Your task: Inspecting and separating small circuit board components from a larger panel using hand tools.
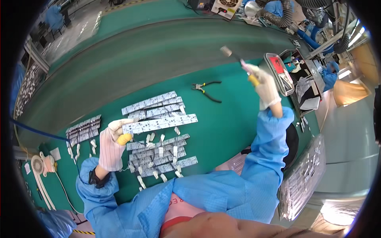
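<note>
Setting: a workshop bench covered by a green mat [222,131], with a grey conveyor belt [158,51] curving past its far edge.
Left hand: the left hand [112,144], in a striped white glove with yellow fingertip caps, was clenched around the left end of a long, narrow white circuit strip [160,123], thumb on top, holding it level just above the mat.
Under the strip: a pile of similar white circuit strips with short white connector leads [160,154] lay on the mat below and just beside the held one; more such strips [152,104] lay just beyond it.
Further left: a smaller stack of grey strips [83,127] lay well apart from the left hand, toward the mat's left edge.
Right hand: the right hand [265,88], in a white glove, was raised above the bench and clenched on a slim pen-like tool with a metal tip [234,56], which pointed up and to the left.
Between the hands: black-handled pliers with yellow trim [206,89] lay open on the mat, untouched.
Right of the right hand: a grey tray with a red panel [279,71] sat at the mat's corner.
Near edge: a small white desk fan [39,164] stood at the lower left of the mat.
</note>
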Action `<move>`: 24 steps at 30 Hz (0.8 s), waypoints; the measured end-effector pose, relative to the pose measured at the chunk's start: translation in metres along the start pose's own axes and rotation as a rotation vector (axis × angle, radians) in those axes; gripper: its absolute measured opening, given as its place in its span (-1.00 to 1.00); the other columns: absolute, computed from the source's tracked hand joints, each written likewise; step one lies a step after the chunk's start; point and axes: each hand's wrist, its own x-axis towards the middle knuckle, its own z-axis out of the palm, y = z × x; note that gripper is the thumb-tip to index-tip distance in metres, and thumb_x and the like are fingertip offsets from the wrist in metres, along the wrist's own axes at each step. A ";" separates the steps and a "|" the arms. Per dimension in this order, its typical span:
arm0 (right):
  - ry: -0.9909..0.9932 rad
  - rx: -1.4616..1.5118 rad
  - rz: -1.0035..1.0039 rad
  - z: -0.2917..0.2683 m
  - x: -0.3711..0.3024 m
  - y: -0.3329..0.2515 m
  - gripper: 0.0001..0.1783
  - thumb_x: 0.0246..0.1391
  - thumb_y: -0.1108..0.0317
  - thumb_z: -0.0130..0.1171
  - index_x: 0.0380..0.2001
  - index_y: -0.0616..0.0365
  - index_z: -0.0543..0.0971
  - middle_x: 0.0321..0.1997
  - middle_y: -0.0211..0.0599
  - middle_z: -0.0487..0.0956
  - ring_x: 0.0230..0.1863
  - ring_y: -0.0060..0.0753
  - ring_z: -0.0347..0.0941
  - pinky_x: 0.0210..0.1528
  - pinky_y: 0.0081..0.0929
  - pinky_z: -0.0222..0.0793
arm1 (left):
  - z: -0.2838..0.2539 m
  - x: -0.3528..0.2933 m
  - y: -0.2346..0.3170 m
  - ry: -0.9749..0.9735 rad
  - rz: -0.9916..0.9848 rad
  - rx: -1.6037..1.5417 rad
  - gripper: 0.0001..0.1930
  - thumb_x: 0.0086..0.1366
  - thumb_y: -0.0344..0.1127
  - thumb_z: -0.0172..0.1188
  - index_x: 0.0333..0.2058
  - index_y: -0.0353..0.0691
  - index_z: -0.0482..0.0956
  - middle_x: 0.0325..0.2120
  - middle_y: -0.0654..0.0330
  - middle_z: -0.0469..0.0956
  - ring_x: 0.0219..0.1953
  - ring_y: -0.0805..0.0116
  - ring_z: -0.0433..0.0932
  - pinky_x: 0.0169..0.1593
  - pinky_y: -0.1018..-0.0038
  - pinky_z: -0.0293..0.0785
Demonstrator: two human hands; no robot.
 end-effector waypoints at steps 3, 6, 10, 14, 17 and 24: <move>0.234 -0.506 -0.051 -0.028 0.032 0.090 -0.68 0.03 0.38 0.11 -0.09 0.00 0.56 -0.32 -0.03 0.57 -0.30 0.02 0.51 -0.31 -0.22 0.40 | -0.003 -0.005 0.002 -0.036 0.027 -0.041 -0.55 0.23 -0.03 0.17 -0.12 -0.34 0.50 -0.22 0.15 0.61 -0.26 0.49 0.53 -0.16 0.59 0.41; 0.104 -0.924 0.460 -0.066 0.031 0.204 -0.74 -0.06 0.29 0.23 -0.32 0.25 0.60 -0.27 0.14 0.58 -0.18 0.06 0.54 -0.17 -0.14 0.46 | -0.011 -0.006 0.001 -0.049 0.041 0.004 -0.51 0.22 0.00 0.19 -0.10 -0.34 0.48 -0.23 0.15 0.63 -0.27 0.50 0.55 -0.17 0.61 0.42; 0.128 -0.896 0.606 -0.053 0.019 0.234 -0.49 -0.40 0.25 0.48 -0.24 0.08 0.60 -0.15 -0.12 0.57 -0.14 -0.06 0.53 -0.13 -0.23 0.47 | -0.017 -0.016 -0.009 0.076 0.068 -0.083 -0.61 0.22 -0.12 0.21 -0.14 -0.35 0.49 -0.23 0.16 0.63 -0.22 0.51 0.57 -0.16 0.62 0.44; 0.216 -0.499 0.501 -0.068 0.010 0.224 -0.35 -0.32 0.42 0.42 -0.02 0.01 0.47 -0.27 -0.07 0.61 -0.24 -0.03 0.55 -0.22 -0.22 0.45 | -0.025 -0.023 -0.002 0.064 0.029 -0.088 -0.71 0.23 -0.31 0.20 -0.15 -0.36 0.47 -0.23 0.14 0.62 -0.20 0.47 0.58 -0.12 0.59 0.46; 0.184 -0.459 0.488 -0.079 0.007 0.217 -0.43 -0.04 0.52 0.20 0.11 -0.01 0.42 -0.24 -0.15 0.61 -0.31 -0.23 0.56 -0.29 -0.33 0.46 | -0.027 -0.023 -0.010 0.016 0.024 -0.166 -0.72 0.23 -0.43 0.15 -0.10 -0.39 0.42 -0.23 0.08 0.61 -0.18 0.47 0.56 -0.10 0.60 0.45; 0.218 -0.889 0.678 -0.098 0.011 0.203 -0.72 0.11 0.21 0.08 -0.09 -0.11 0.57 -0.12 -0.14 0.58 -0.11 -0.10 0.54 -0.16 -0.15 0.48 | -0.026 -0.011 0.002 -0.037 -0.017 0.019 -0.74 0.22 -0.45 0.15 -0.12 -0.40 0.43 -0.22 0.08 0.61 -0.20 0.49 0.55 -0.10 0.60 0.44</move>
